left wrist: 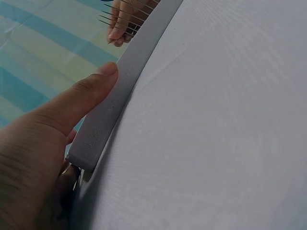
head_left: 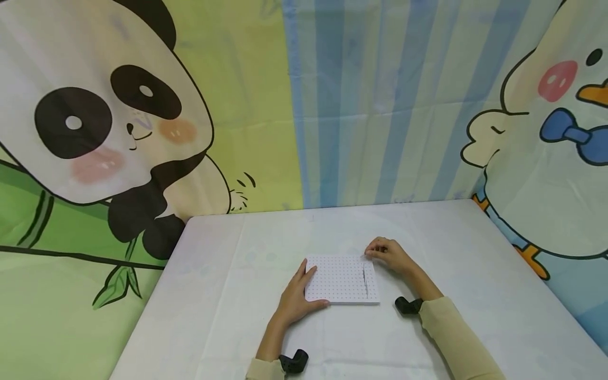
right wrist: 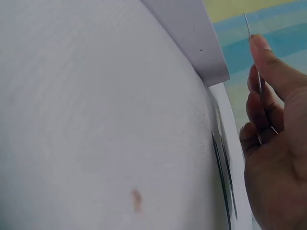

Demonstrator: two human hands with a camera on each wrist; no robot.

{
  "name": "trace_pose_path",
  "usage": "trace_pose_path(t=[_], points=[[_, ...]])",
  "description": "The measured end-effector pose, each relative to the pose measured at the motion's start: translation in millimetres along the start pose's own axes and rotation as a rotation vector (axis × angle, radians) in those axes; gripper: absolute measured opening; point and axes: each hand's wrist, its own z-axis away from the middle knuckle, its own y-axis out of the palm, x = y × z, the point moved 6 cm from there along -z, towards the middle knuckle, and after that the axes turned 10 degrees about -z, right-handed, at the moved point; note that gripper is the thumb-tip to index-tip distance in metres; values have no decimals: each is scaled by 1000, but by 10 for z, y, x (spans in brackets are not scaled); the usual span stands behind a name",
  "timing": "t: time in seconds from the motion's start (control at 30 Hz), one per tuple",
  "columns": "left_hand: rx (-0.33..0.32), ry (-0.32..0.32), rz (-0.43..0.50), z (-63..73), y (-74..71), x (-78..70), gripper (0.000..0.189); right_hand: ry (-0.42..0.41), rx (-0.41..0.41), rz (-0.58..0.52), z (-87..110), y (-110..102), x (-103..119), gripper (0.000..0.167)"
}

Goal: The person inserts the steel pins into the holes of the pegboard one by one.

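Note:
A white board point(head_left: 334, 279) dotted with a grid of small holes lies flat on the table. My left hand point(head_left: 294, 300) rests at its near left corner, fingers along the left side and thumb stretched along the front edge. A row of thin metal needles point(head_left: 365, 282) stands up near the board's right side; their tips show past the edge in the left wrist view. At the far right corner, my right hand point(head_left: 387, 252) pinches a thin metal needle point(right wrist: 247, 24) between thumb and fingertips. Its shaft runs down across the curled fingers, partly hidden by them.
Two dark needles point(right wrist: 220, 177) lie on the white tabletop point(head_left: 228, 322) beside the right hand in the right wrist view. A cartoon-printed curtain point(head_left: 361, 105) hangs behind the table. Black wrist devices point(head_left: 295, 362) sit on both wrists below the hands.

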Motion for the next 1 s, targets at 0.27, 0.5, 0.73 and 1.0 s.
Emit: trace_pose_path(t=[0.27,0.5,0.73,1.0], points=[[-24,22,-3,-5,-13,-8,98,-19,-21,-65,113,-34,327,10],[-4,6,-5,-10,7,3,100,48,-16,-107,163,-22,320,11],[4,-4,3,5,19,6,99,-3,36,-147,191,4,308,18],[-1,1,0,-9,21,17,99,-68,61,-140,191,9,314,15]])
